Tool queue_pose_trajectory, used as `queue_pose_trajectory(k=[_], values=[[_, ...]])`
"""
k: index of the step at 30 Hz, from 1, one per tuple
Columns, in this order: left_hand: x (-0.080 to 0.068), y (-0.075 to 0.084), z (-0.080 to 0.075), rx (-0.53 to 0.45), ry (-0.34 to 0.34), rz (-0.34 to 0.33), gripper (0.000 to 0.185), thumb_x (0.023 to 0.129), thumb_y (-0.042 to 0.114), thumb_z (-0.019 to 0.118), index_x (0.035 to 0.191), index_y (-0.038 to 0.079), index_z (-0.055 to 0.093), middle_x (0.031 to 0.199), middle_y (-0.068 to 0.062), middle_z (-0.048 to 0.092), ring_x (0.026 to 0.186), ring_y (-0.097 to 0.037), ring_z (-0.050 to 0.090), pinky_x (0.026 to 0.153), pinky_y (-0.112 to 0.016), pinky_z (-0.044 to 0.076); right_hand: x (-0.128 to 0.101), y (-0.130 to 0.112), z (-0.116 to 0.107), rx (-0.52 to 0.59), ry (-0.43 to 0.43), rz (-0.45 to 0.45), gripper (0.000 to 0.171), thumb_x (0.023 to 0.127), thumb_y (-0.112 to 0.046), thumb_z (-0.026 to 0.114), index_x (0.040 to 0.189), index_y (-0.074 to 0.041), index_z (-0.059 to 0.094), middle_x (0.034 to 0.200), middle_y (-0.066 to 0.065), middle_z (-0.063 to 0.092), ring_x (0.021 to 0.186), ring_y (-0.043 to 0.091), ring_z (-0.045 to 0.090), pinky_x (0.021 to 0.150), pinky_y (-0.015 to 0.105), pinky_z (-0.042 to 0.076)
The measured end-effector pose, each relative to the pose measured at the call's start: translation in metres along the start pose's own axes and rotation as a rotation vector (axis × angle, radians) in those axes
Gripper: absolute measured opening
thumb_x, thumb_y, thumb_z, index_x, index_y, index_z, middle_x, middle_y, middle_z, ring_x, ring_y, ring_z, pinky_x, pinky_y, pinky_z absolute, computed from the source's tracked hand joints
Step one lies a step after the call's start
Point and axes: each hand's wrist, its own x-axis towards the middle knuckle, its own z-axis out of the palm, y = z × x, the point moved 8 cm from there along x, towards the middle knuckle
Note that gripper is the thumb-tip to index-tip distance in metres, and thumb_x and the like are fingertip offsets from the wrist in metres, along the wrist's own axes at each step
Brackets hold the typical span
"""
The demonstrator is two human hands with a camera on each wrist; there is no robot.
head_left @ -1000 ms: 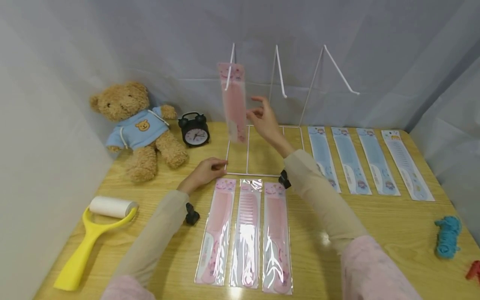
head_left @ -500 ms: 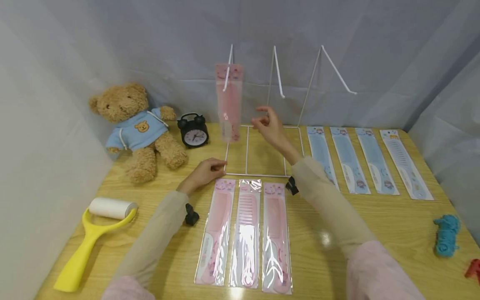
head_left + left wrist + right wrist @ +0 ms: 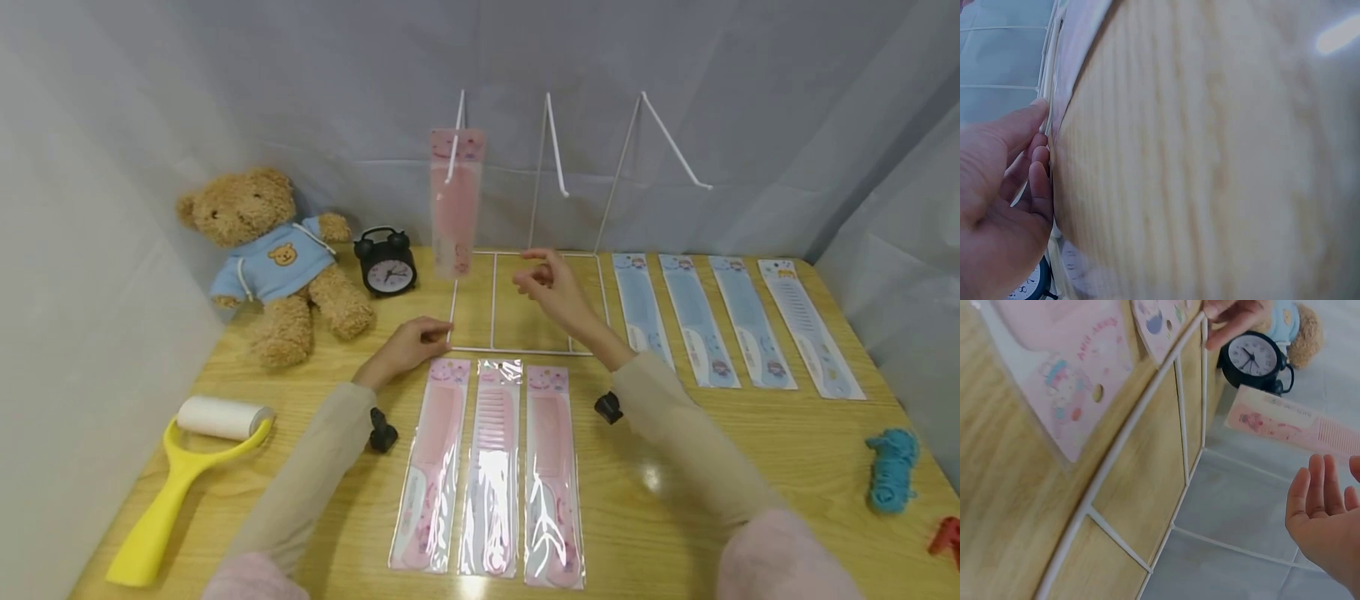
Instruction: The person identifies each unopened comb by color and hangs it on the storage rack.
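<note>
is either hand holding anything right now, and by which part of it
The left hand pinches the white wire rack by its base, near the front left corner. The right hand holds nothing.

In the head view, a brown teddy bear (image 3: 277, 257) in a blue hoodie sits a little past nine o'clock, and a black alarm clock (image 3: 387, 265) stands just beside it. At eight o'clock lies a yellow roller (image 3: 180, 471) with white cylinder. Toward four o'clock, the worktop (image 3: 817, 467) carries blue yarn (image 3: 892, 471) and, near it, a red object (image 3: 948, 536), cut by the edge. Grey cloth (image 3: 337, 83) hangs at twelve.
</note>
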Motion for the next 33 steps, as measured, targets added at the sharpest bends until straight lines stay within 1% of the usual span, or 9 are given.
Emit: queue_pose_trajectory(k=[2, 4, 8, 11, 13, 18, 23, 30, 33], values=[[0.000, -0.001, 0.000, 0.002, -0.001, 0.001, 0.039, 0.090, 0.007, 0.064, 0.126, -0.007, 0.057, 0.110, -0.020, 0.061, 0.097, -0.028, 0.055, 0.090, -0.042, 0.047, -0.008, 0.002, 0.001, -0.003, -0.004, -0.003, 0.036, 0.095, -0.005, 0.056, 0.129, 0.003, 0.047, 0.104, 0.025, 0.065, 0.079, 0.014, 0.060, 0.072, 0.026, 0.051], [0.000, -0.001, 0.001, 0.002, -0.004, -0.001, 0.039, 0.091, 0.008, 0.064, 0.126, -0.007, 0.057, 0.110, -0.021, 0.061, 0.098, -0.028, 0.055, 0.090, -0.043, 0.047, -0.018, 0.005, 0.004, -0.007, -0.018, 0.004, 0.035, 0.095, -0.005, 0.055, 0.128, 0.003, 0.048, 0.103, 0.025, 0.065, 0.080, 0.016, 0.060, 0.072, 0.026, 0.051], [-0.001, -0.002, 0.002, 0.000, -0.007, -0.010, 0.039, 0.091, 0.008, 0.064, 0.126, -0.007, 0.057, 0.112, -0.022, 0.061, 0.099, -0.029, 0.056, 0.091, -0.043, 0.047, -0.041, 0.012, 0.011, -0.010, -0.056, 0.030, 0.033, 0.095, -0.006, 0.056, 0.126, 0.003, 0.049, 0.103, 0.027, 0.064, 0.085, 0.030, 0.060, 0.071, 0.027, 0.051], [-0.002, -0.001, 0.001, -0.005, -0.008, -0.020, 0.039, 0.091, 0.008, 0.063, 0.126, -0.007, 0.056, 0.113, -0.022, 0.060, 0.100, -0.030, 0.056, 0.092, -0.043, 0.047, -0.057, 0.015, 0.015, -0.045, -0.061, 0.050, 0.032, 0.094, -0.008, 0.058, 0.123, 0.003, 0.051, 0.102, 0.027, 0.064, 0.086, 0.033, 0.059, 0.070, 0.026, 0.050], [-0.002, 0.000, 0.001, -0.010, -0.008, -0.024, 0.039, 0.091, 0.008, 0.063, 0.127, -0.007, 0.056, 0.113, -0.022, 0.060, 0.100, -0.030, 0.056, 0.092, -0.043, 0.047, -0.067, 0.018, 0.016, -0.082, -0.056, 0.069, 0.032, 0.094, -0.010, 0.058, 0.122, 0.004, 0.051, 0.101, 0.025, 0.065, 0.085, 0.028, 0.060, 0.068, 0.023, 0.049], [-0.003, 0.002, 0.000, -0.015, -0.005, -0.025, 0.039, 0.091, 0.007, 0.063, 0.127, -0.007, 0.056, 0.114, -0.023, 0.060, 0.102, -0.031, 0.055, 0.093, -0.044, 0.047, -0.091, 0.025, 0.019, -0.134, -0.056, 0.106, 0.030, 0.093, -0.008, 0.060, 0.119, 0.005, 0.053, 0.098, 0.020, 0.065, 0.085, 0.023, 0.059, 0.071, 0.024, 0.049], [-0.004, 0.003, 0.001, -0.009, -0.014, -0.021, 0.039, 0.091, 0.007, 0.062, 0.127, -0.008, 0.056, 0.116, -0.024, 0.059, 0.102, -0.032, 0.056, 0.092, -0.045, 0.047, -0.110, 0.032, 0.017, -0.161, -0.055, 0.108, 0.029, 0.090, -0.004, 0.061, 0.117, 0.006, 0.054, 0.097, 0.019, 0.064, 0.085, 0.025, 0.059, 0.075, 0.029, 0.050], [-0.002, 0.000, 0.002, -0.014, -0.020, -0.023, 0.039, 0.092, 0.007, 0.062, 0.128, -0.007, 0.055, 0.118, -0.023, 0.059, 0.103, -0.032, 0.055, 0.093, -0.044, 0.047, -0.135, 0.046, 0.009, -0.200, -0.066, 0.184, 0.034, 0.087, -0.002, 0.063, 0.118, 0.006, 0.051, 0.102, 0.020, 0.059, 0.091, 0.028, 0.056, 0.083, 0.037, 0.049], [-0.002, -0.001, 0.002, 0.000, -0.016, -0.021, 0.039, 0.092, 0.008, 0.062, 0.127, -0.007, 0.056, 0.118, -0.023, 0.059, 0.103, -0.031, 0.056, 0.093, -0.044, 0.047, -0.146, 0.052, 0.007, -0.226, -0.071, 0.220, 0.038, 0.085, -0.003, 0.065, 0.119, 0.006, 0.050, 0.103, 0.020, 0.056, 0.092, 0.028, 0.053, 0.084, 0.039, 0.047]])
